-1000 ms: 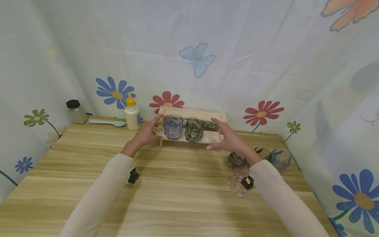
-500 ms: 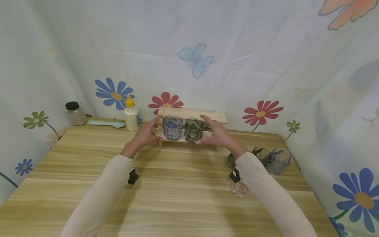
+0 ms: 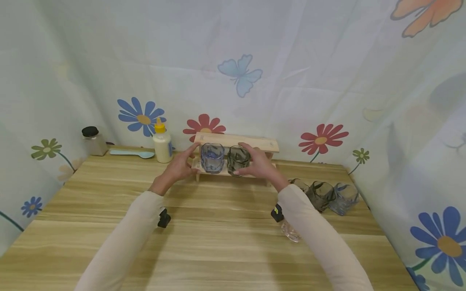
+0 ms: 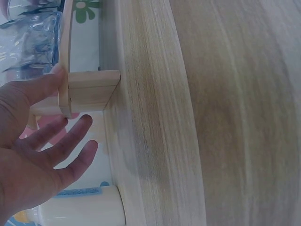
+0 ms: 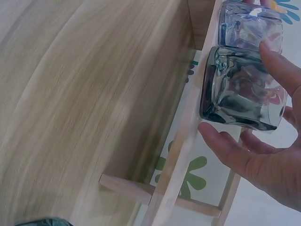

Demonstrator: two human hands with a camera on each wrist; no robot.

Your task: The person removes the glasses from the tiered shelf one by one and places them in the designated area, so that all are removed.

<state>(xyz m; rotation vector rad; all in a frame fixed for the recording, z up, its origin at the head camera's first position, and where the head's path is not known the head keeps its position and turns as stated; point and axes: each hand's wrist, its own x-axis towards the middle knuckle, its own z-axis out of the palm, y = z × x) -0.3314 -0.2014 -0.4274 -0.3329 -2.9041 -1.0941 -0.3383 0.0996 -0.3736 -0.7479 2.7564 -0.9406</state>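
A small two-tier wooden rack stands at the back of the table. On its lower board sit a bluish clear glass and, beside it on the right, a smoky grey glass. My left hand is at the rack's left end, thumb touching the lower board's end and the other fingers extended beyond it. My right hand reaches round the grey glass from the right. Its thumb is at the glass's base and its index finger at the far side near the rim.
Right of the rack stand more glasses: a dark grey one, a bluish one and a pink one partly hidden by the right sleeve. Back left are a glue bottle, a pale blue spoon and a black-lidded jar.
My right hand has moved left from the rack's right end to the grey glass, thumb and index finger coming round it. The left hand and both glasses on the rack stay in place.
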